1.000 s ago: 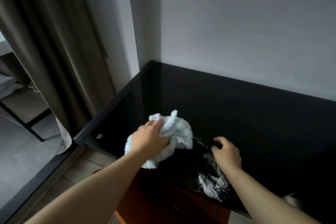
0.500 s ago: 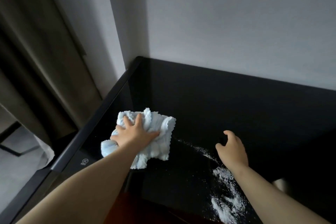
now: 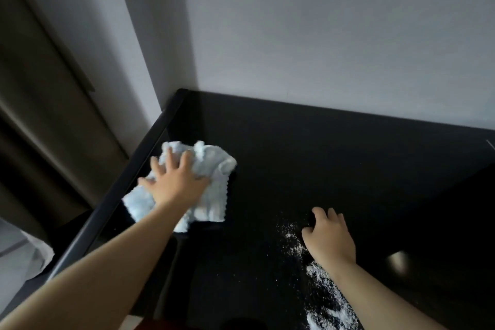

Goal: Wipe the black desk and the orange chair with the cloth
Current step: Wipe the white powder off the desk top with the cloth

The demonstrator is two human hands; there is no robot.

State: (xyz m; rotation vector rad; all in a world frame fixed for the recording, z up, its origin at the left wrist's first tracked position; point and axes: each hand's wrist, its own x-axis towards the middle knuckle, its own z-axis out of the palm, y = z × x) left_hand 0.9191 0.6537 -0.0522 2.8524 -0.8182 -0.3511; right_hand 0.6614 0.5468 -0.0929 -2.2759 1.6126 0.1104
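While left hand [image 3: 176, 182] fingers [image 3: 154, 166] splay on the cloth [image 3: 211, 169], right hand [image 3: 330, 238] rests.

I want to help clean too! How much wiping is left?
Nothing looks finished yet. The left hand presses the cloth flat near the black desk's left edge. White powder beside the right hand still needs wiping. The orange chair is out of view.

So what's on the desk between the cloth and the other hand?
In the head view, mostly bare black desk separates the cloth from the right hand. Scattered white powder lies just left of that hand.
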